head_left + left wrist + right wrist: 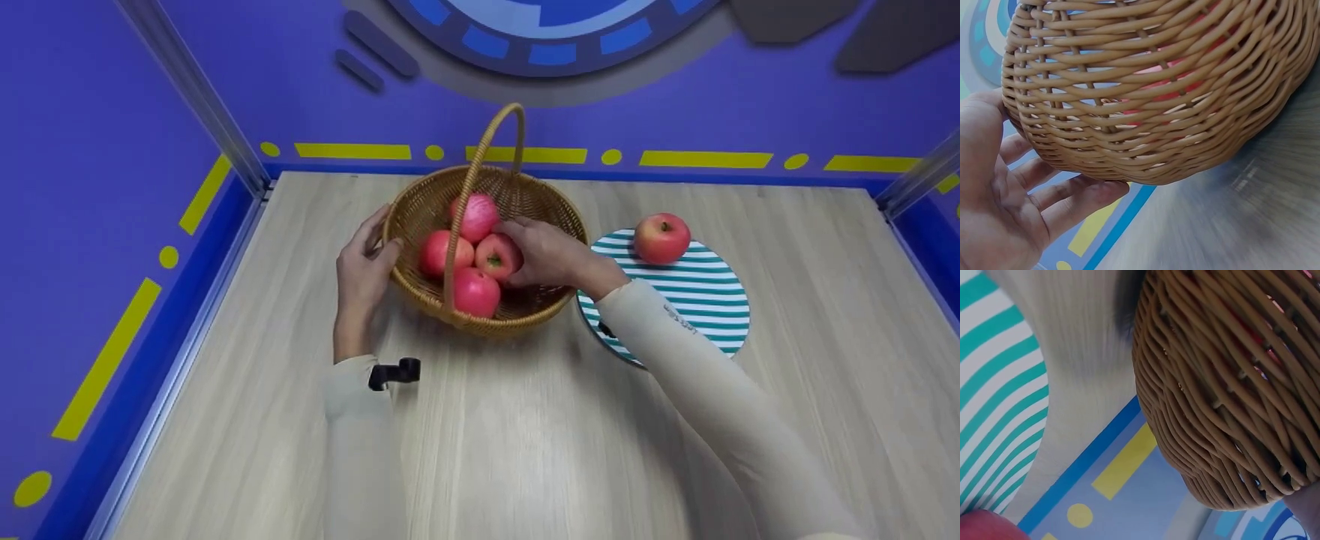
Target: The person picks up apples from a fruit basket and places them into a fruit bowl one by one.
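Observation:
A wicker basket with a tall arched handle stands at the middle of the table, holding several red apples. My left hand grips its left side, thumb over the rim and fingers along the outer wall. In the left wrist view those fingers spread under the woven side. Reaching over the right rim, my right hand holds an apple among the others, its fingers partly hidden behind the fruit. The right wrist view mostly has the basket's outer weave, with the hand largely hidden.
Right of the basket lies a round green-and-white striped mat, bearing one apple near its far edge. My right forearm crosses over the mat. Blue panels stand behind and to the left of the wooden table.

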`<state>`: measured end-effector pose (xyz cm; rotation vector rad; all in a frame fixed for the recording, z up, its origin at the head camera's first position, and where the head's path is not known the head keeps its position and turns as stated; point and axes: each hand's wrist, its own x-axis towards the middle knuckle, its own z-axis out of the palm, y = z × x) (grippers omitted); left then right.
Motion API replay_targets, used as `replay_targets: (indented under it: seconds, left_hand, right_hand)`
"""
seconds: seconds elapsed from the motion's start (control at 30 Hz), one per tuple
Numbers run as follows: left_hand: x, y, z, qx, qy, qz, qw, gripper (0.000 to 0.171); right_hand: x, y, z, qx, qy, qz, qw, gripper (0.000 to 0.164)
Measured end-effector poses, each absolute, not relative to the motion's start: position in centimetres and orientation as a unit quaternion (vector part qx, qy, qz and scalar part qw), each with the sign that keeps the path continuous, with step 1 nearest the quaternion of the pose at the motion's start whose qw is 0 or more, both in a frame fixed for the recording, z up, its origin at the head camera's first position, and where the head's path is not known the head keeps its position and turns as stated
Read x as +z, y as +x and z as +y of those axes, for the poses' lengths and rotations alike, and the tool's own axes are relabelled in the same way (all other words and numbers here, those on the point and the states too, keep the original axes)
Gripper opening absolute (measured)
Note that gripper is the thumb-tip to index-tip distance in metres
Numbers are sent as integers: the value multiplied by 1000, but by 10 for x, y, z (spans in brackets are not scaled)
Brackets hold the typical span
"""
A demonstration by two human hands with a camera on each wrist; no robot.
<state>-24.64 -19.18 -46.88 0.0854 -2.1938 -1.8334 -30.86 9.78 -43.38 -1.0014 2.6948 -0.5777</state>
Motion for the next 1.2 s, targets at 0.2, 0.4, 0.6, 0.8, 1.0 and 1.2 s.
replay_targets:
  seconds: [0.2, 0.4, 0.6, 0.8, 1.0, 1.2]
  left_hand:
    - [-471, -247, -194, -622, 25, -768, 154, 54]
    - [-473, -248, -195, -624, 20, -765, 157, 53]
    - [-474, -248, -195, -628, 16, -761, 161, 52]
    - [-473, -249, -194, -629, 20, -762, 156, 51]
    - [-471, -249, -193, -624, 22, -765, 156, 52]
    - [-473, -248, -194, -620, 20, -768, 158, 53]
  right_hand:
    - [-426, -309, 102, -249, -321, 909, 89, 84]
    - [-422, -307, 106, -292, -306, 903, 77, 88]
    - [-421, -304, 112, -319, -293, 900, 56, 90]
    - [-418, -295, 122, -379, -293, 878, 22, 87]
    - [-419, -286, 129, -449, -279, 849, 5, 91]
    - [-419, -276, 137, -505, -259, 823, -5, 90]
